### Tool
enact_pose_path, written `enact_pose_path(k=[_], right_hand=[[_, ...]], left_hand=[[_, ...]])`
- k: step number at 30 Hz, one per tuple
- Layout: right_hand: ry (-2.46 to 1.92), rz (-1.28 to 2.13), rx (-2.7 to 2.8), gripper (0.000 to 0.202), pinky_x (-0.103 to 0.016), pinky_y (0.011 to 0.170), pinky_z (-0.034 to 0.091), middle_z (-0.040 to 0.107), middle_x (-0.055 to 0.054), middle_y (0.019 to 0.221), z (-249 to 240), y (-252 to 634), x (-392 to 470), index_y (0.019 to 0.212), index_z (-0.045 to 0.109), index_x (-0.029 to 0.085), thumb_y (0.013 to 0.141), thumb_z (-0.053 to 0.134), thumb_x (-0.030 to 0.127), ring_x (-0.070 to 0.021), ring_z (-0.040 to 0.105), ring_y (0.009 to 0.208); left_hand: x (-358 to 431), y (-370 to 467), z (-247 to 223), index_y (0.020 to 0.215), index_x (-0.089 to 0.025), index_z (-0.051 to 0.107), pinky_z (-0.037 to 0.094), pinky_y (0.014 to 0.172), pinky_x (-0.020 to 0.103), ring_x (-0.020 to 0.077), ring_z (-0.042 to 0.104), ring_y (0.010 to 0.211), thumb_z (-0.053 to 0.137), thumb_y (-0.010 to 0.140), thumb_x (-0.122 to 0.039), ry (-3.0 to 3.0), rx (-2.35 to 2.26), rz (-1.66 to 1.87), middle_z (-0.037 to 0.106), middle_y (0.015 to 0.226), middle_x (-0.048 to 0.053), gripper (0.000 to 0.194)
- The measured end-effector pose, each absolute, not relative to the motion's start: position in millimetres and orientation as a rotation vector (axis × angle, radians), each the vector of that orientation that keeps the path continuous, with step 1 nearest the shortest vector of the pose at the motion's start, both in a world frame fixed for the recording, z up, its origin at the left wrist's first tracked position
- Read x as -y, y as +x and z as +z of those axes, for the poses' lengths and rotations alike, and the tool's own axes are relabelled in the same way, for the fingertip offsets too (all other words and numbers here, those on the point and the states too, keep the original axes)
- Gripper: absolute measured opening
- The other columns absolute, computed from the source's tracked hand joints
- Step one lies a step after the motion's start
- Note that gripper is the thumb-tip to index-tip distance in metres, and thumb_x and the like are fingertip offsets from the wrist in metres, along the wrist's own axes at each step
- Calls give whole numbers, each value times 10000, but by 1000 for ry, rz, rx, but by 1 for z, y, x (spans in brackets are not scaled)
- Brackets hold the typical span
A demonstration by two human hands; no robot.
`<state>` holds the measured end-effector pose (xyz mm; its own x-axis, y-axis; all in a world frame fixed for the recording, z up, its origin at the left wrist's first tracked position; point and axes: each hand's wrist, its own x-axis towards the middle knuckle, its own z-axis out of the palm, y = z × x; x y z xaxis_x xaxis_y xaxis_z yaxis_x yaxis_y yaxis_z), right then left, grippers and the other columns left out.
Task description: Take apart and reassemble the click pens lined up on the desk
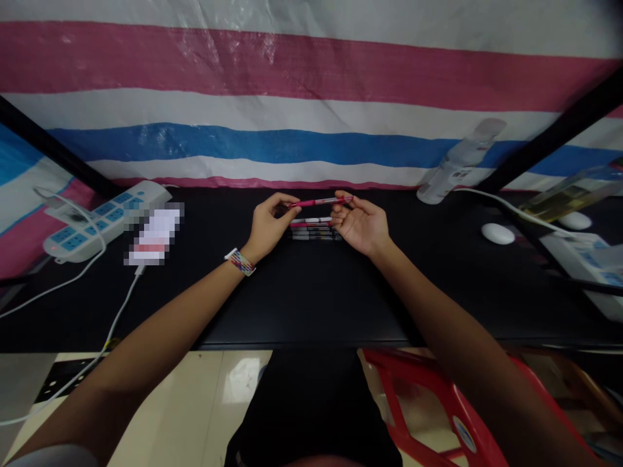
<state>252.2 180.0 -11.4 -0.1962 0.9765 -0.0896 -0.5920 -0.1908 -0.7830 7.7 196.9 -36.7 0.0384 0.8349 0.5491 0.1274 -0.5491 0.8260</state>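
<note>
A pink pen [318, 202] is held level between my two hands, just above the black table. My left hand [270, 224] pinches its left end between thumb and fingers; a colourful woven band circles that wrist. The pen's right end is gripped by the fingertips of my right hand [361, 224], palm turned partly up. Below the held pen several more pens [314, 231] lie side by side in a row on the table, one with pink and white parts, others clear and dark. Part of their right ends is hidden by my right hand.
On the left lie a white power strip [104, 217] with cables and a blurred-out flat object [154, 235]. To the right stand a clear bottle [460, 162], a white mouse [498, 233] and another bottle [569, 191]. A striped sheet [311, 78] hangs behind the table [311, 298]. Below is a red stool [438, 402].
</note>
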Motion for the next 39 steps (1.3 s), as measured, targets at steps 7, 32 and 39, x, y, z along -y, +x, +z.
enact_pose_path(k=[7, 32, 39], right_hand=[[-717, 1670, 728, 235, -325, 742, 611, 712, -64, 883, -13, 251, -182, 1134, 769, 226, 993, 631, 354, -186, 599, 750], [-733, 1608, 816, 262, -358, 803, 604, 690, -51, 905, -14, 249, -180, 1183, 759, 270, 1027, 651, 451, -207, 626, 816], [-760, 1536, 886, 398, -331, 673, 565, 752, -58, 972, -13, 249, -182, 1237, 799, 263, 1037, 658, 577, -183, 598, 739]], left_hand=[[-197, 8, -36, 1046, -238, 853, 607, 857, 359, 198, 767, 902, 879, 934, -316, 1737, -988, 1556, 852, 1008, 44, 140], [-196, 8, -33, 1043, -238, 846, 617, 867, 352, 199, 769, 910, 871, 925, -323, 1742, -1007, 1545, 849, 994, 40, 148], [-198, 6, -32, 1041, -233, 852, 622, 854, 358, 202, 768, 905, 872, 915, -293, 1754, -1025, 1546, 856, 1007, 49, 141]])
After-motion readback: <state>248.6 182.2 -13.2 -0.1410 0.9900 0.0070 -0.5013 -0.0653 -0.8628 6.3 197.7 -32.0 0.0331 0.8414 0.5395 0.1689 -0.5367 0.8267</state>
